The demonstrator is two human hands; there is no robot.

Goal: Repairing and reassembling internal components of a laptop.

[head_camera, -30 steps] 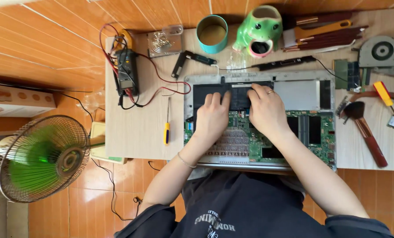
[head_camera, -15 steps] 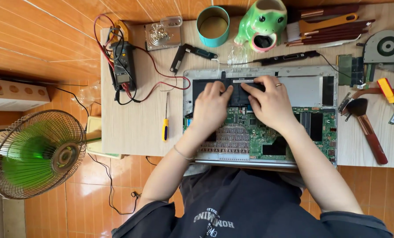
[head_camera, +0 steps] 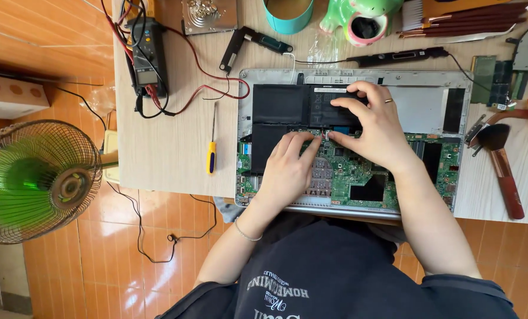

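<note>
1. The opened laptop (head_camera: 352, 147) lies flat on the wooden table (head_camera: 169, 153), base cover off, just in front of the person; it looks stiff and fairly heavy as a whole, so I judge it best shifted by its grey metal rim and never by the boards inside.
2. The black battery pack (head_camera: 287, 109) fills the upper left of the shell; such a pack is likely light, flat and easily punctured or bent, so it wants lifting by its edges with even pressure.
3. The green circuit board (head_camera: 364, 174) sits below the battery; it is rigid but fragile, and safest held by its bare margins.
4. The right hand (head_camera: 376, 127) rests across the battery's right end, fingers curled and pressing down; whether it pinches anything I cannot tell.
5. The left hand (head_camera: 290, 168) lies on the board with fingertips at the seam between battery and board, holding nothing large; a small connector may be under them, but the view is too poor to be sure.
6. Against the earlier frames, both hands sit lower and further right in the shell, the right one having moved onto the battery's end; the yellow-handled screwdriver (head_camera: 212, 147) stays beside the laptop, untouched.
</note>
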